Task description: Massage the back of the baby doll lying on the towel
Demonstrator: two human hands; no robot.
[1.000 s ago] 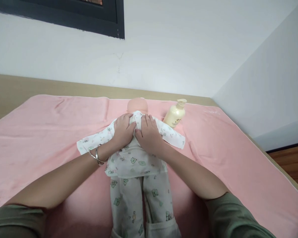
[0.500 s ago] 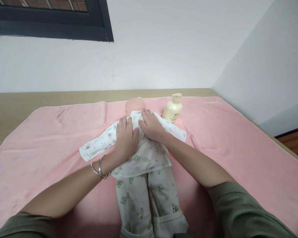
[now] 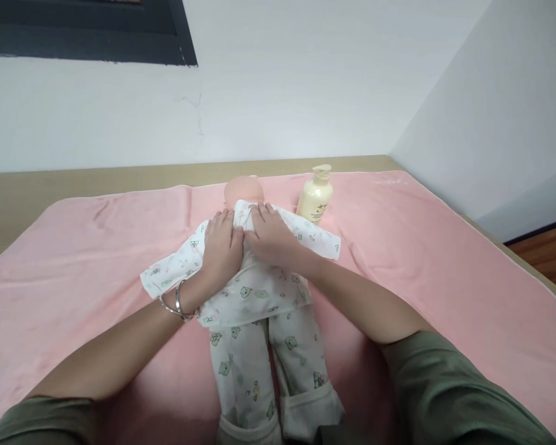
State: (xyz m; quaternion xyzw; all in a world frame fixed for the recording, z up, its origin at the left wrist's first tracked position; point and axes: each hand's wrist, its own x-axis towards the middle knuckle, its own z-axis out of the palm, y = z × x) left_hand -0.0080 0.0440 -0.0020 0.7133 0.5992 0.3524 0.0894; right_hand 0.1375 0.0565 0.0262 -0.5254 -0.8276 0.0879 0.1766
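The clothed doll lies beneath both hands.

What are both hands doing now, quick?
Left hand: open, flat on the printed white top of the baby doll.
Right hand: open, flat on that top too.

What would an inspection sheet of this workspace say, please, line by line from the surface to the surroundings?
Surface: pink blanket, somewhat creased, over a light wood-coloured base.
Job's things: doll lying in a printed white top and matching trousers.
Clutter: cream pump bottle standing near one sleeve; dark shape at the bottom edge, unclear what.
Hands: left hand and right hand palm down on the top's upper part, thumbs close together; silver bangles on the left.
Cables: nothing seen.
Surroundings: pale wall behind, dark frame upper left, brown wood panel far right.
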